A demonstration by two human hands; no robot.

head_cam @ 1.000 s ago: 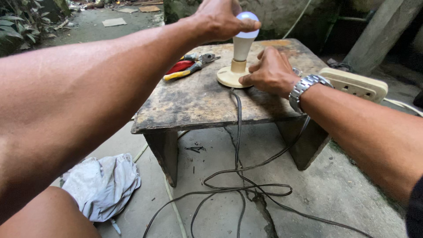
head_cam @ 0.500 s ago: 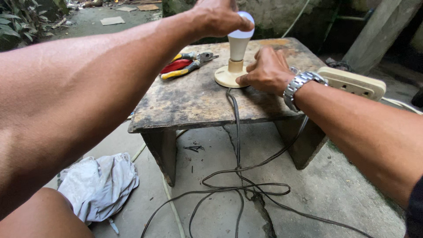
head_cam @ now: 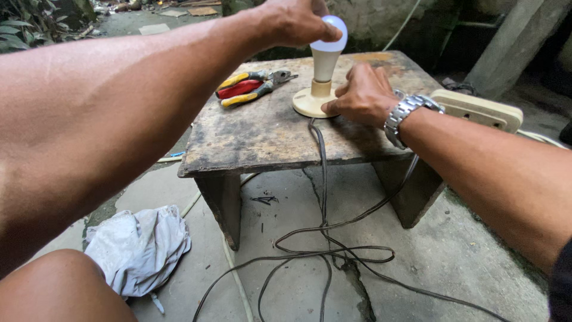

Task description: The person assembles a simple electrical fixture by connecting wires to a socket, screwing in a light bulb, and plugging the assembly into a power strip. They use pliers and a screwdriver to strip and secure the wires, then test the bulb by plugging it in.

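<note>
White bulb (head_cam: 328,43) stands upright in a cream lamp base (head_cam: 308,102), mid-far on the worn wooden stool (head_cam: 262,140). My left hand (head_cam: 296,22) is curled over the top of the bulb, fingers closed around the dome. My right hand (head_cam: 360,95) sits on the right side of the base, fingers bent and pressing on its rim; it steadies the base, no wrapped grip. Steel watch (head_cam: 406,112) on that wrist.

Edges: base sits well in from the near edge of the stool and a bit right of centre. Right edge is close behind my right wrist. I can't see the far edge clearly, my left hand blocks it.

Pliers (head_cam: 250,87) with red and yellow handles lie left of the base, apart from it, not touching. Bare stool top between them and the near-left corner.

Dark cord (head_cam: 322,179) runs from the base over the near edge, drops to the concrete floor and loops there, near-centre. Cream power strip (head_cam: 478,109) lies off the stool's right side. Grey rag (head_cam: 138,247) on the floor, near left, beside my knee (head_cam: 62,289).
</note>
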